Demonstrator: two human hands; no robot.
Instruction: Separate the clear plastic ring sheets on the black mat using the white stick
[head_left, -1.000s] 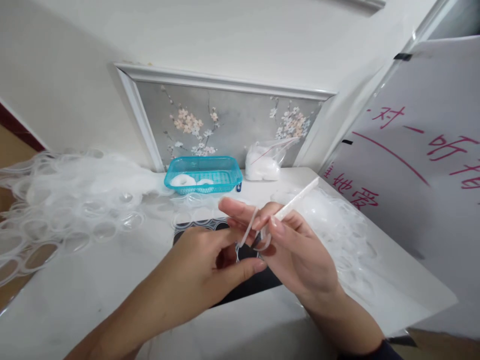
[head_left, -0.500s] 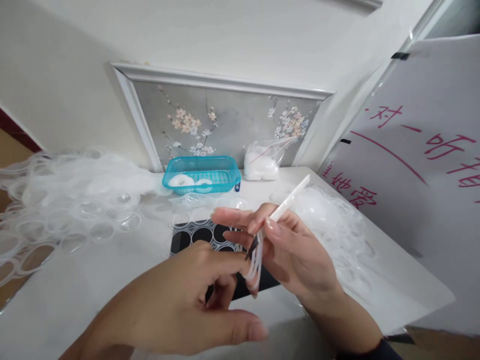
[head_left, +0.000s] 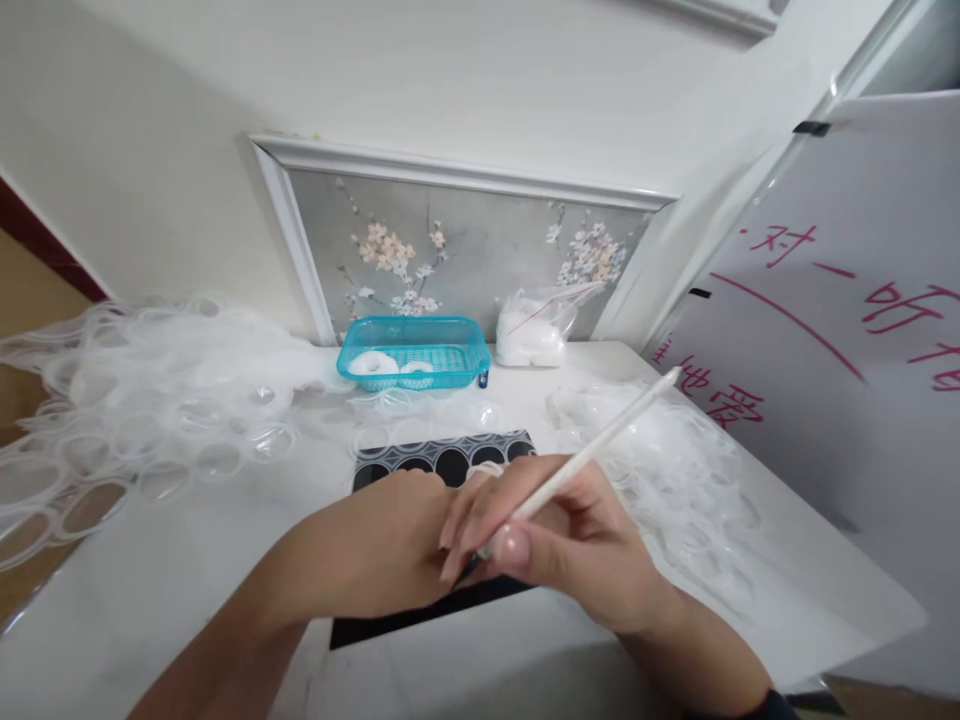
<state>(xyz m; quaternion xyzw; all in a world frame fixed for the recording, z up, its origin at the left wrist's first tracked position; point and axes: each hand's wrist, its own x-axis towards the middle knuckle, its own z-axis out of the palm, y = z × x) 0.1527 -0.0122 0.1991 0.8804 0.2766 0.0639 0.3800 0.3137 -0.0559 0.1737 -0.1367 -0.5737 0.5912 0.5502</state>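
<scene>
My right hand (head_left: 570, 530) clamped, pen-fashion, on a white pen-shaped tool (head_left: 596, 448); butt toward half past one, dark tip toward half past seven, beside my left hand (head_left: 390, 545). Left at 9 o'clock, back up, fingers hidden: cannot tell if they grip anything. Black sheet (head_left: 375, 627) below both. Turquoise basket (head_left: 414, 381) at 11.

Red handwritten "对一听" (head_left: 834, 270), "爱" (head_left: 735, 408) lower left, on white sheet (head_left: 862, 480)
</scene>
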